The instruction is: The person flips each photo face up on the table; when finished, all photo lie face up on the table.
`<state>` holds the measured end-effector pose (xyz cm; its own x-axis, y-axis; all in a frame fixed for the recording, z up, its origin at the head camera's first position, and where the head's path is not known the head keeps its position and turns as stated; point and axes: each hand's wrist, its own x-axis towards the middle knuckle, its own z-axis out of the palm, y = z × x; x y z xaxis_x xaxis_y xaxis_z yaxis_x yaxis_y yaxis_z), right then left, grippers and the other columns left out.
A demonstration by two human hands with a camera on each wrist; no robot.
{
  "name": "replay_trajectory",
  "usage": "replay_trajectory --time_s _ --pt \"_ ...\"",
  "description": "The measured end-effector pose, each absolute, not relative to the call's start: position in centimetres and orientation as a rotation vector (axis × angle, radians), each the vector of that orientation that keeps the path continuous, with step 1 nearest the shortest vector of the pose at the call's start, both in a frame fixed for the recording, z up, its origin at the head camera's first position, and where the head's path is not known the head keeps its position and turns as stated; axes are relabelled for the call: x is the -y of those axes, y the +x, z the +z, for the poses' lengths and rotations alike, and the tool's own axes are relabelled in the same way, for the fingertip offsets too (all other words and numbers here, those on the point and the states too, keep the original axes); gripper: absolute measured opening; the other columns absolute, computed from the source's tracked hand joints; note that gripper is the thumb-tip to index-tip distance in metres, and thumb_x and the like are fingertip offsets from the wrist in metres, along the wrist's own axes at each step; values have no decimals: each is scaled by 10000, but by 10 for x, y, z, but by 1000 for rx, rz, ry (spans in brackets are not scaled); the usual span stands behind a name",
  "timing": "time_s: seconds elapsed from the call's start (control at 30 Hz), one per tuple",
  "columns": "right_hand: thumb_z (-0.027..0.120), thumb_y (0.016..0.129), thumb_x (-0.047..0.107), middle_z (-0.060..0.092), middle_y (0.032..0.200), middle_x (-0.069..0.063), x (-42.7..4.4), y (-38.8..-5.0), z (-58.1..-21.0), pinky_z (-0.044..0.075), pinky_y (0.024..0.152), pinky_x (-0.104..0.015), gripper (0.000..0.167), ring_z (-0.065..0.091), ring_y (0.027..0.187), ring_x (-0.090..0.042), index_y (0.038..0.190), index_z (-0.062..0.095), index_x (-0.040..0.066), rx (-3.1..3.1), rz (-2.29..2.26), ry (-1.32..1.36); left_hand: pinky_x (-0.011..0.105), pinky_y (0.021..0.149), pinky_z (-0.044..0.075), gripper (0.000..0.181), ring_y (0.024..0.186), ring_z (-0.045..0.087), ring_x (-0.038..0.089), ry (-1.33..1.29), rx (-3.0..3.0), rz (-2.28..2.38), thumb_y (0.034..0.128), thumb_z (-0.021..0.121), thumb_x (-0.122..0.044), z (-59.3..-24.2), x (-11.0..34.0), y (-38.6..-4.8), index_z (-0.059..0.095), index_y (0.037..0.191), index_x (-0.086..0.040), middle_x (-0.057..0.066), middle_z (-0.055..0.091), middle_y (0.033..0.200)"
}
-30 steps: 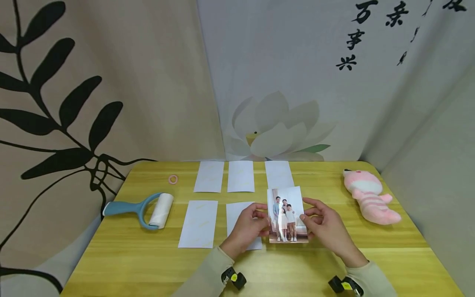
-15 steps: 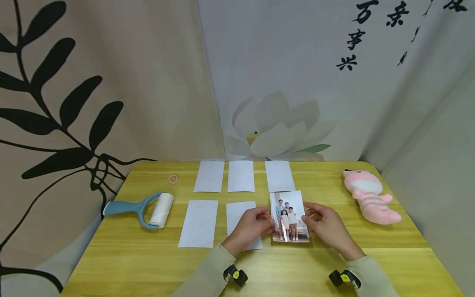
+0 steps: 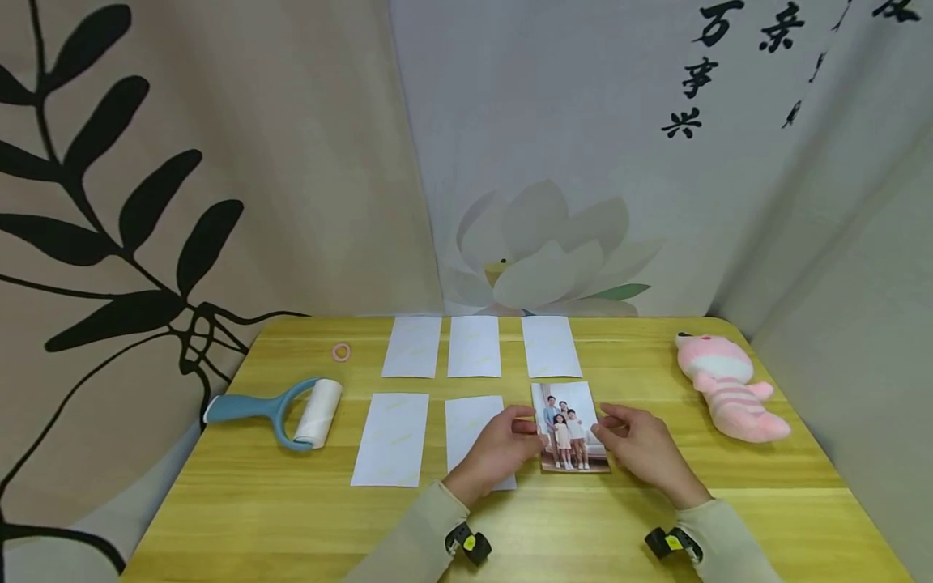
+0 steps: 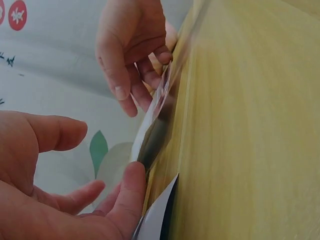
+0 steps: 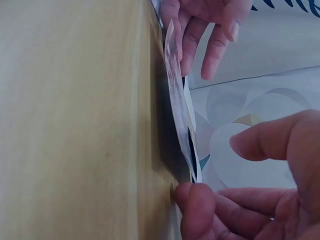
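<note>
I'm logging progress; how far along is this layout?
Done, apparently: five white sheets lie in two rows. In hand: the family photo, between left hand and right hand, seemingly tilted above the table. Remaining, probably: laying it flat at the near row's right end.

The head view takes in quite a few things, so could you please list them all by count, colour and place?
Photo: one, multicoloured, between the hands
Sheets: five, white, three in the back row, two left of the photo
Lint roller: one, blue and white, table's left side
Ring: one, pink, beyond the lint roller
Plush toy: one, pink and white, table's right side
Table: one, yellowish, below the hands
Backdrop: one, beige and grey, behind the table
Wrist devices: two, black and yellow
Sleeves: two, beige
Left hand: one, photo's left edge
Right hand: one, photo's right edge
</note>
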<state>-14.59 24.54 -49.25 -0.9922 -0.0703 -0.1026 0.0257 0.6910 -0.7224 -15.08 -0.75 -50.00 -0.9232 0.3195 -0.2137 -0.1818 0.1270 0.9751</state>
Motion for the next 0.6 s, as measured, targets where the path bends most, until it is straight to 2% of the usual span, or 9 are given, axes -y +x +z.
replay_trajectory --time_s 0.1,0.17,0.4,0.6 --pt "698 1024 300 782 1163 -154 -245 -146 -493 623 885 -439 547 772 1029 -285 1432 611 -54 -2861 -1104 -81 395 931 594 553 1164 653 274 137 -2053 1834 951 756 -139 -500 8 -150 546 1437 21 185 639 1303" --pt "691 1025 314 788 1156 -157 -244 -146 -492 615 922 -484 547 776 1040 -307 1422 619 -57 -2881 -1082 -92 417 954 590 546 1185 647 285 149 -2060 1822 952 753 -145 -501 9 -150 549 1432 17 188 635 1323" --pt "678 1035 340 788 1157 -170 -242 -144 -488 623 914 -483 519 778 1052 -327 1373 659 -54 -2894 -1053 -79 454 1008 578 530 1242 631 315 161 -2066 1784 968 750 -195 -502 10 -150 557 1421 2 180 626 1365" --pt "676 1037 341 787 1139 -128 -239 -144 -486 621 874 -425 476 772 1030 -278 1371 666 1 -2881 -1114 -84 417 993 584 499 1229 647 285 207 -2106 1759 981 747 -231 -500 17 -149 586 1404 -22 161 630 1374"
